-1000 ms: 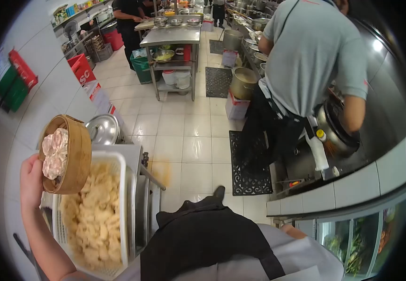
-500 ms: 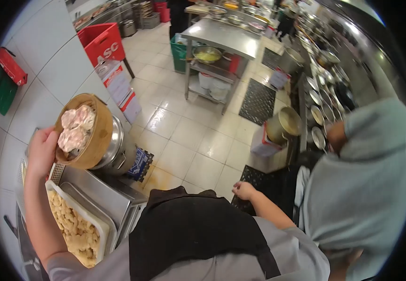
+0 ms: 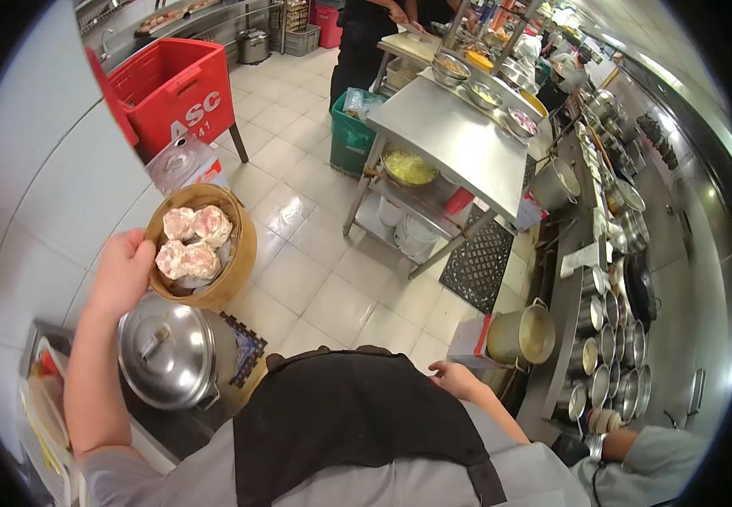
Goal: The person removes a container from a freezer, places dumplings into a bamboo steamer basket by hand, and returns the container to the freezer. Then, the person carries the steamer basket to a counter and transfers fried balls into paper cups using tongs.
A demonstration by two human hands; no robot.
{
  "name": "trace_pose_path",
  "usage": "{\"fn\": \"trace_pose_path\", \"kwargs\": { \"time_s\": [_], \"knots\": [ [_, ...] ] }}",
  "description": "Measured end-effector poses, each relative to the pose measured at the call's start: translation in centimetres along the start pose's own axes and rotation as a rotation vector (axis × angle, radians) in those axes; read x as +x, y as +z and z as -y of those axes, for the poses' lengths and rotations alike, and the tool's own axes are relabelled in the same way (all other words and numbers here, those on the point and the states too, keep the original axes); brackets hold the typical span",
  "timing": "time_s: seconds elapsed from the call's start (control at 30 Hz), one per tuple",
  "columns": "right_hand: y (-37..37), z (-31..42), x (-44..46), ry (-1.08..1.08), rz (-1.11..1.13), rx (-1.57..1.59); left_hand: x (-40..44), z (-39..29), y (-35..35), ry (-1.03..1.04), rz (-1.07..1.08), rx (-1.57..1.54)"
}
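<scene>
My left hand (image 3: 126, 269) grips the rim of a round bamboo steamer basket (image 3: 237, 262), thumb over its edge. Several pale pinkish dumplings (image 3: 199, 241) sit inside, close together. The basket is held up at the left, slightly tilted toward me. Below it stands a large lidded metal pot (image 3: 167, 351). At my right side hangs my right hand (image 3: 457, 379), holding nothing, its visible fingers a little apart; the apron hides part of it. A black apron (image 3: 341, 418) covers my front.
Ahead stands a steel table (image 3: 446, 139) bearing metal bowls. A red crate (image 3: 182, 93) stands left, beside a tiled wall (image 3: 45, 203). Along the right runs a counter with several pans and a large pot (image 3: 522, 334) beside it. A co-worker's sleeve (image 3: 658, 465) is close at lower right.
My view has turned and moved forward along the floor. The basket, still in my left hand, is further right in view. The tray of pale food has left view, and the co-worker now shows less.
</scene>
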State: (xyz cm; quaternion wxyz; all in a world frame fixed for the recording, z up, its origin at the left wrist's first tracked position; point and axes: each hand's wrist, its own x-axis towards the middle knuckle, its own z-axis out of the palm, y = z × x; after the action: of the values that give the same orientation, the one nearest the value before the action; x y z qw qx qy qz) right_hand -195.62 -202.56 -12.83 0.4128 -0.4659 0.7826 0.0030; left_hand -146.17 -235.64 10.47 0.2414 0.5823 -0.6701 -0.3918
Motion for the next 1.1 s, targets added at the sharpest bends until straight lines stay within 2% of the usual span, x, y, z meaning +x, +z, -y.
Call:
{"fn": "trace_pose_path", "kwargs": {
  "time_s": [0.07, 0.23, 0.4, 0.43, 0.5, 0.6, 0.77, 0.83, 0.93, 0.97, 1.1],
  "knots": [
    [-2.5, 1.1, 2.1, 0.018, -0.045, 0.008, 3.4, 0.2, 1.5, -0.016, -0.032, -0.045],
    [-13.0, 9.0, 11.0, -0.163, -0.098, 0.089, 13.3, 2.0, 5.4, -0.035, -0.106, -0.131],
    [-23.8, 14.9, 22.7, -0.385, -0.195, 0.141, 19.6, 0.5, 7.2, -0.258, -0.201, -0.134],
    [-26.1, 17.0, 24.8, -0.412, -0.212, 0.131, 21.2, 0.8, 7.5, -0.222, -0.251, -0.165],
    [-29.9, 20.9, 29.2, -0.501, -0.178, 0.192, 24.1, 0.4, 6.9, -0.269, -0.269, -0.176],
    [-35.0, 27.7, 35.0, -0.686, -0.147, 0.082, 28.2, -0.9, 5.1, -0.291, -0.33, -0.092],
    [-40.3, 39.0, 46.3, -0.88, -0.085, -0.085, 37.3, -0.4, 1.7, -0.338, -0.4, -0.158],
    [-41.0, 41.8, 52.0, -0.87, -0.146, -0.118, 41.7, -0.2, 0.7, -0.29, -0.398, -0.194],
    [-42.3, 45.1, 58.3, -0.728, -0.169, -0.216, 49.3, 1.2, -1.8, -0.179, -0.375, -0.167],
    [-42.3, 45.3, 60.4, -0.69, -0.18, -0.282, 52.0, 0.4, -2.5, -0.159, -0.367, -0.279],
    [-44.4, 48.2, 64.5, -0.5, 0.062, -0.325, 61.7, -1.0, -7.4, -0.144, -0.295, -0.272]
  ]
}}
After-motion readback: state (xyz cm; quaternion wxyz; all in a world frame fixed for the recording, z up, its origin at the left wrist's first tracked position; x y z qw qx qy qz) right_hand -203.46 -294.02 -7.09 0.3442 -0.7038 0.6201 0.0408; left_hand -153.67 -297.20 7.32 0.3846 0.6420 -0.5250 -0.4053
